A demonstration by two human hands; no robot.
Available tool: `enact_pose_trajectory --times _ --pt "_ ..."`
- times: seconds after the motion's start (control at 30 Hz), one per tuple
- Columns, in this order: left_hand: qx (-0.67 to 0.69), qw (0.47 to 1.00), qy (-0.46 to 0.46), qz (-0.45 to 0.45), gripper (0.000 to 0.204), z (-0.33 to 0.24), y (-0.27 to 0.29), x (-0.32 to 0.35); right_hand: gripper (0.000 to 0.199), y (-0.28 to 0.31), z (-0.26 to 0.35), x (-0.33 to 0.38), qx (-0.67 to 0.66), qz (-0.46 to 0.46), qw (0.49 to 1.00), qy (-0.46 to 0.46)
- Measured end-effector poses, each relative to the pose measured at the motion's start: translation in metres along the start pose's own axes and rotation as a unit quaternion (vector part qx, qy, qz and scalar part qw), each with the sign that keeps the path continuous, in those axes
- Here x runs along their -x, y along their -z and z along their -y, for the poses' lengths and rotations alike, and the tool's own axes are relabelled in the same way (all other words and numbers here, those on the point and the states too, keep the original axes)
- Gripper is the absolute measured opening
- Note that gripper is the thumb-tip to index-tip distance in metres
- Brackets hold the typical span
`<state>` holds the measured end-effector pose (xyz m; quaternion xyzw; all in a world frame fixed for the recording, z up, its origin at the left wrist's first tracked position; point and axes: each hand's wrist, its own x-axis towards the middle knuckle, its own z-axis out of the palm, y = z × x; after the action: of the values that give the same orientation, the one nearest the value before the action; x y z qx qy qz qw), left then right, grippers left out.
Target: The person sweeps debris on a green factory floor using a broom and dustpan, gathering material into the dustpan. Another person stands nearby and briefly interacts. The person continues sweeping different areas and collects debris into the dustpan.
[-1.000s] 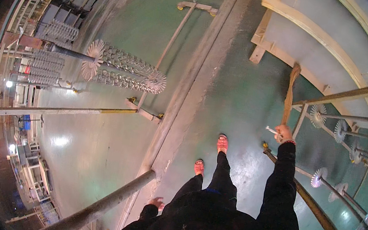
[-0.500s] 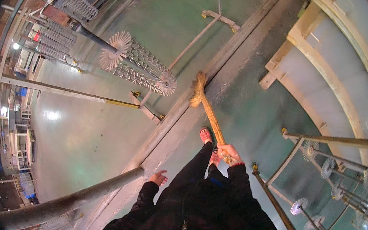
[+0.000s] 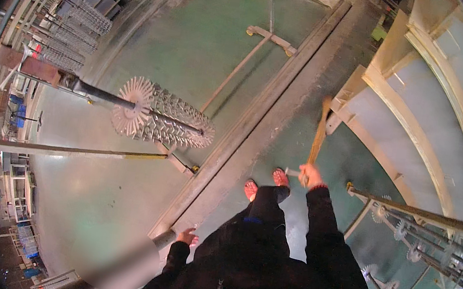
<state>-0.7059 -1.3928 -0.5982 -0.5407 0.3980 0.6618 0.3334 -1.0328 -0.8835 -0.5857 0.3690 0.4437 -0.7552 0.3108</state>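
Note:
A yellowish straw broom (image 3: pixel 317 140) is in the grip of my right hand (image 3: pixel 311 176), its fingers closed round the handle. The broom points away from me and up, its far end near the lower edge of pale framed panels. A short light rod end (image 3: pixel 293 172) sticks out to the left of that hand; I cannot tell if it belongs to the broom. My left hand (image 3: pixel 188 236) is low at my left side with nothing in it, fingers apart, close to a thick round pipe (image 3: pixel 164 238). Whether it touches the pipe is unclear.
A rack with a spiky metal roller (image 3: pixel 165 116) stands left beyond a long floor rail (image 3: pixel 257 122). Pale framed panels (image 3: pixel 398 107) rise on the right. Wheeled racks with finned rods (image 3: pixel 400 229) stand at the lower right. My sandalled feet (image 3: pixel 264 186) are on the green floor.
The broom has swung right and up from the floor rail toward the panels, carried by my right hand. My feet have shifted, and the view has moved a little. My left hand stays low.

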Motion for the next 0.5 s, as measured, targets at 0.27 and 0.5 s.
enact_pose_trajectory --times 0.27,0.5 --pt "0.01 0.982 -0.023 -0.188 0.044 0.035 -0.043 0.062 0.02 -0.051 0.106 -0.111 -0.068 0.135 0.987 -0.051" --pt "-0.273 0.914 -0.201 -0.224 0.041 0.083 -0.145 0.046 0.024 -0.067 0.146 -0.08 0.027 0.116 0.992 0.043"
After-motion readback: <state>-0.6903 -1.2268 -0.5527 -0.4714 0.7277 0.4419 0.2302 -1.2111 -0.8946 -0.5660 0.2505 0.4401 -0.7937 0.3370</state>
